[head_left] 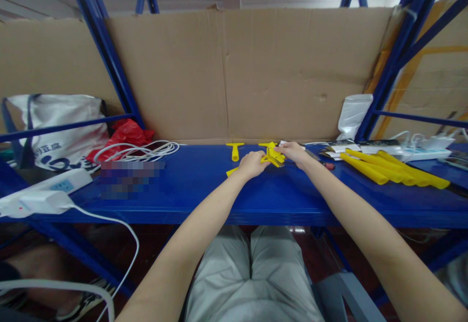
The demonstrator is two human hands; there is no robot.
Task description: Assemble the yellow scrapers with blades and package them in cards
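A yellow plastic tool with a broad, blocky head [277, 158] is held just above the blue shelf, between both hands. My left hand [252, 164] is closed around its handle, whose end sticks out on the left of the fist. The fingers of my right hand [293, 151] pinch the upper right of the head, and a small pale piece shows by the fingertips, too small to name. Behind my left hand lies a yellow T-shaped piece [235, 151]. Part of another yellow T-shaped piece shows behind the head.
Several yellow tapered tubes [395, 168] lie at the right, near a dark-handled tool with a red end [329, 165]. On the left are white cables [146, 152], a red bag [126, 136], a cloth bag [62, 127] and a white power strip [47, 192]. Cardboard [285, 73] stands behind.
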